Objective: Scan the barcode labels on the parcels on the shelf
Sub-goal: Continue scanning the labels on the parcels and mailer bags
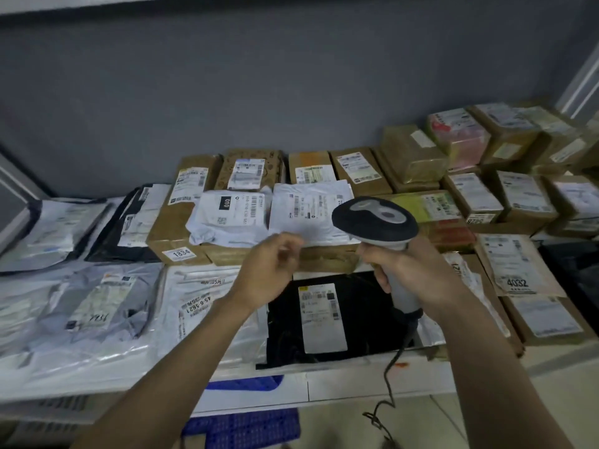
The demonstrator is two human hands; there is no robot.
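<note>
My right hand [418,270] grips the grey handle of a barcode scanner [376,218], whose dark head hangs over a white mailer [308,209] lying on the cardboard boxes. My left hand [272,267] hovers just left of the scanner with its fingers loosely curled and holds nothing. It is blurred. Below both hands lies a black bag with a white barcode label [322,315]. Another white mailer marked 010 [230,212] lies left of the first. A brown box tagged 1834 [171,231] stands beside them.
The white shelf [356,380] is packed with parcels: plastic mailers [81,306] at the left, stacked cardboard boxes [505,157] at the back right, a flat parcel tagged 4032 [515,264]. The scanner's coiled cable [389,384] hangs past the front edge. A blue crate [246,426] sits below.
</note>
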